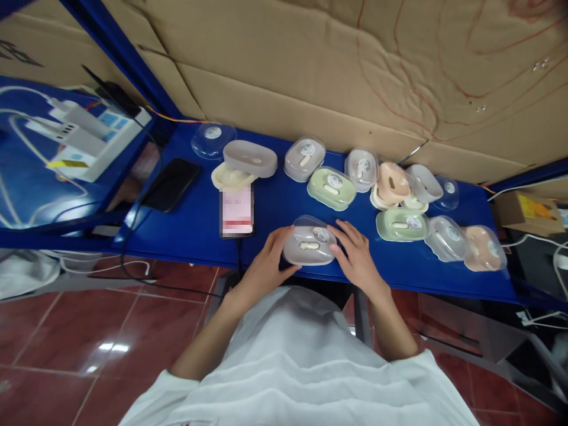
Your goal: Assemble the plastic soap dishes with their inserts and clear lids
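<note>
Near the front edge of the blue table, a grey soap box (306,253) lies between my hands, its clear lid (313,222) extending a little past the far side. My left hand (274,253) grips the box's left end, fingers behind and thumb at the front. At the right end, my right hand (355,254) has its thumb and fingers on the lid and box corner. A small pale piece (309,245) shows in the middle of the box. Just behind stand a green soap box (332,188) and a grey lidded soap box (305,158).
More lidded boxes stand right, including a green one (402,225) and a peach one (484,248). Open trays (251,158) and a loose clear lid (213,141) sit back left. A lit phone (237,212), a black phone (172,184) and a power strip (106,142) lie left. Cardboard (284,71) walls the back.
</note>
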Demonstrator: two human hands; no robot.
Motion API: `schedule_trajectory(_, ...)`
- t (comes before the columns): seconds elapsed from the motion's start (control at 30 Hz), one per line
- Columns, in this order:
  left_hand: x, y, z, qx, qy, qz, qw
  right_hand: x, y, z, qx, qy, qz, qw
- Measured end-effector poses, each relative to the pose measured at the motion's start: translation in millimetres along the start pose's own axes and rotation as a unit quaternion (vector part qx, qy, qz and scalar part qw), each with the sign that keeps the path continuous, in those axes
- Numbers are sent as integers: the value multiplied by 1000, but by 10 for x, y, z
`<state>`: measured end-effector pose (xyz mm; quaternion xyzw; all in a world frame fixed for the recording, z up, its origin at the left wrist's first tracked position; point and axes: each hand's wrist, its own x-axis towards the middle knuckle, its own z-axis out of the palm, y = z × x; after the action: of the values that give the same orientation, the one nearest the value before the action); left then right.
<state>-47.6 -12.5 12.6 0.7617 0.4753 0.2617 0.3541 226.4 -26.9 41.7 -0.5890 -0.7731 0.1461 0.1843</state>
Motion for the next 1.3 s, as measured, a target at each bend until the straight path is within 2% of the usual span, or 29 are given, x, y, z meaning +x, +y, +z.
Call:
schedule_trajectory(0.17, -2, -19, -5, -8, -4, 3, 1000, 83, -146, -68, 31, -62, -142, 987)
schedule_trajectory(0.33, 23, -58, -41, -19, -9, 1, 1000, 123, -254, -50, -7, -62, -215, 975)
schedule_trajectory(0.47, 62, -90, -95, -17, -26, 5, 999, 161, -195, 20, -40, -86, -270, 958)
schedule_trajectory(0.57, 85, -101, -91, -15, -29, 11, 999, 186, -86, 92, -43, -84, -286, 954)
schedule_trajectory(0.7, 66, -66, -78, -12, -16, 24, 1000, 183, 8, 146, -52, -56, -261, 962)
schedule_trajectory(0.77, 60, -41, -155, -1, 1, 50, 999, 207, 23, 91, -53, -39, -262, 963)
schedule_trajectory(0.83, 103, -41, -333, 28, 38, 67, 997, 313, 46, -34, -54, -4, -259, 964)
schedule_trajectory(0.9, 237, -91, -601, 75, 94, 64, 991, 549, 99, -195, -65, 46, -224, 971)
schedule_trajectory(0.97, 472, -194, -908, 135, 147, 57, 978, 909, 182, -333, -86, 91, -171, 977)
schedule_trajectory(1.03, 779, -320, -1183, 197, 161, 61, 965, 1318, 272, -408, -106, 109, -144, 978)
schedule_trajectory(1.1, 1095, -407, -1360, 254, 140, 67, 955, 1663, 342, -429, -120, 96, -146, 977)
schedule_trajectory(1.2, 1479, -375, -1374, 295, 73, 105, 947, 1897, 392, -450, -136, 101, -122, 978)
schedule_trajectory(1.3, 1732, -190, -1162, 306, 17, 154, 939, 1839, 391, -516, -165, 155, -44, 973)
